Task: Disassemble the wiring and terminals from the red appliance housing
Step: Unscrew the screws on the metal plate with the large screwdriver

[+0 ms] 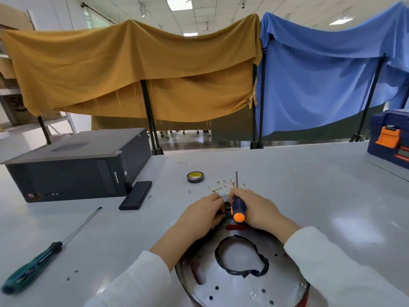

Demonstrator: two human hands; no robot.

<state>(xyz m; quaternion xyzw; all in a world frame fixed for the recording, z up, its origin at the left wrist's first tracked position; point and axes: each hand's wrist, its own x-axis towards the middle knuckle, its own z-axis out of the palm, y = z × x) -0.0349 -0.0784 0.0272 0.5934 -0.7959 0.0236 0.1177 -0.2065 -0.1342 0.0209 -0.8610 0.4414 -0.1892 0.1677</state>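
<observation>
The appliance housing [241, 282] lies bottom-up at the near table edge, a round metal plate with a taped central opening; a strip of its red shell [235, 227] shows at the far rim. My left hand [204, 212] curls its fingers over a dark part at that far rim. My right hand [254, 209] grips a navy and orange screwdriver [237, 209], its shaft pointing away past my fingers. A bundle of pale wires with small terminals [223, 187] lies just beyond my hands. What my left fingers hold is hidden.
A long green-handled screwdriver [42, 255] lies at the left. A black computer case [73, 165] and a flat black bar [136, 195] sit at the back left, a roll of tape [195, 176] in the middle, a blue toolbox [390, 138] at the far right.
</observation>
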